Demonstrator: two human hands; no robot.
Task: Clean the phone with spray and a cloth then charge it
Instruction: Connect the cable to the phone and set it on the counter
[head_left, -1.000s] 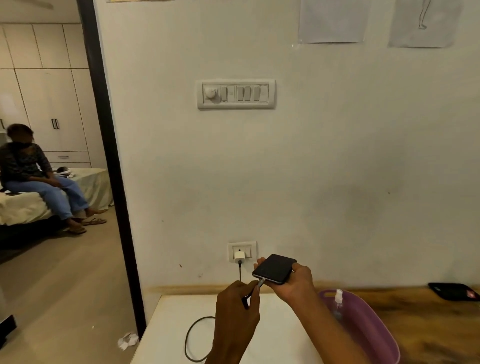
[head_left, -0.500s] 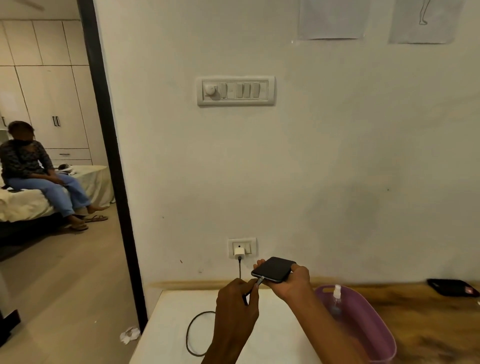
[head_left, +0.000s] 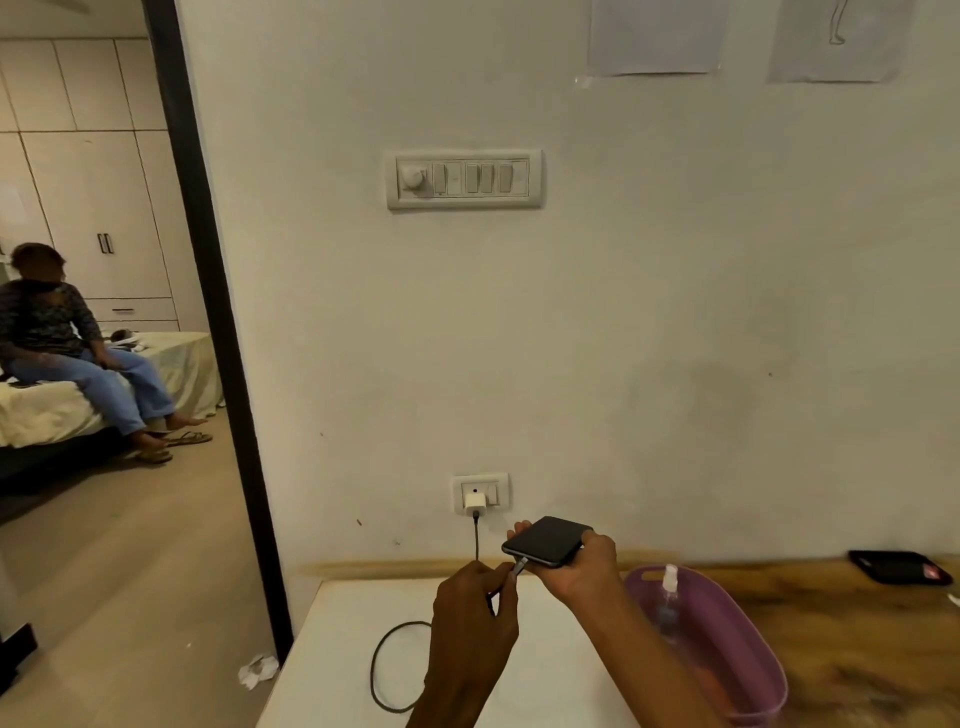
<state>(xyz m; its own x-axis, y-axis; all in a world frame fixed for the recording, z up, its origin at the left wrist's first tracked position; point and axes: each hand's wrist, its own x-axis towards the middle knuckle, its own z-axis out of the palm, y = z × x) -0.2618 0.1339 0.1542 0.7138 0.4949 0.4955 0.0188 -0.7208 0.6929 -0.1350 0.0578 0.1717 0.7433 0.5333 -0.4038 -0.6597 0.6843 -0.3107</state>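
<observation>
Plug met port
The left hand (head_left: 475, 605) pinching the cable plug (head_left: 520, 565) had closed the gap to the phone (head_left: 546, 540) gripped in the right hand (head_left: 582, 569) (charging looked imminent).

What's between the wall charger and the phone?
In the head view, only the dark cable runs from the charger toward the phone.

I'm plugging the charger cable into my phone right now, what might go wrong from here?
The phone is held in mid-air by the right hand only; a push from the plug could make it slip. The left hand pinches the connector at an angle, so it may jam. The slack cable loops on the white table and could snag.
</observation>
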